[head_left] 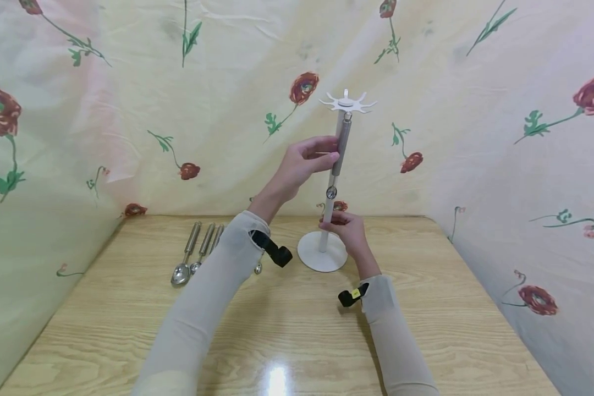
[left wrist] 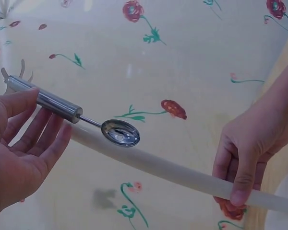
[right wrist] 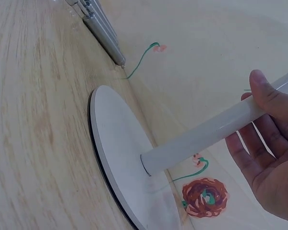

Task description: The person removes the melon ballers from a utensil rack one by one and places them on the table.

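Note:
A tall white stand (head_left: 309, 256) with a round base, a thin pole and a ring of curved hooks (head_left: 357, 104) on top stands upright. My left hand (head_left: 299, 168) pinches the thick metal handle of a small measuring spoon (left wrist: 48, 99) between thumb and fingers. The spoon hangs bowl down along the pole, its handle end just under the hooks. Low on the pole (right wrist: 206, 133), a little above the base, my right hand (head_left: 350, 234) grips it with thumb and fingers.
Several more metal measuring spoons (head_left: 180, 273) of differing sizes lie on the wooden table (head_left: 416, 330), left of the stand and partly behind my left sleeve. A floral cloth (head_left: 227, 121) hangs behind the table's back edge and along both sides.

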A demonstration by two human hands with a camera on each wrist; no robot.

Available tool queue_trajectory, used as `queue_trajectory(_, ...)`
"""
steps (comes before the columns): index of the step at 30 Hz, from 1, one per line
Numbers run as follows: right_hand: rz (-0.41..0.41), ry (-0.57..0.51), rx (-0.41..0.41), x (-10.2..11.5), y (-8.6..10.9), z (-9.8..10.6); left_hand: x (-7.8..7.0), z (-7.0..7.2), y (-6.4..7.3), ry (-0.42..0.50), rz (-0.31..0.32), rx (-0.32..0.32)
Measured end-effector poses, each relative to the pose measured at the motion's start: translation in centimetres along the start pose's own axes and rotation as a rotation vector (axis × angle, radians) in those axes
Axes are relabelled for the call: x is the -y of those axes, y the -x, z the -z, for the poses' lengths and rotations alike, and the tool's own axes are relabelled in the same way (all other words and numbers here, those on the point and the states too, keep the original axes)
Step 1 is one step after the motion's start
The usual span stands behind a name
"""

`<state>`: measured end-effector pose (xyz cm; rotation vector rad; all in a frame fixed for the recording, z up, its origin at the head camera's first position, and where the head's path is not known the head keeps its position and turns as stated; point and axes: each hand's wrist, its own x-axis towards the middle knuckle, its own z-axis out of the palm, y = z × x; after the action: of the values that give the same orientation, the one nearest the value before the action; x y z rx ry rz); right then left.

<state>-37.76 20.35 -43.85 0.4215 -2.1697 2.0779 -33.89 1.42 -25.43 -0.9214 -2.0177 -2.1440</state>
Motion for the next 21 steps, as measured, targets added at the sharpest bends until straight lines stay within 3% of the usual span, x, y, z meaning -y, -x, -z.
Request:
queue_trajectory(9,-0.008,0.029,0.02,-0.24,-0.02,0.07,0.45,0.02,-0.27,0.005,0.045,0.009)
queue_trajectory(21,-0.005,0.033,0.018,-0.26,0.04,0.15,0.43,-0.32,-0.25,0.016,0.044,0.0)
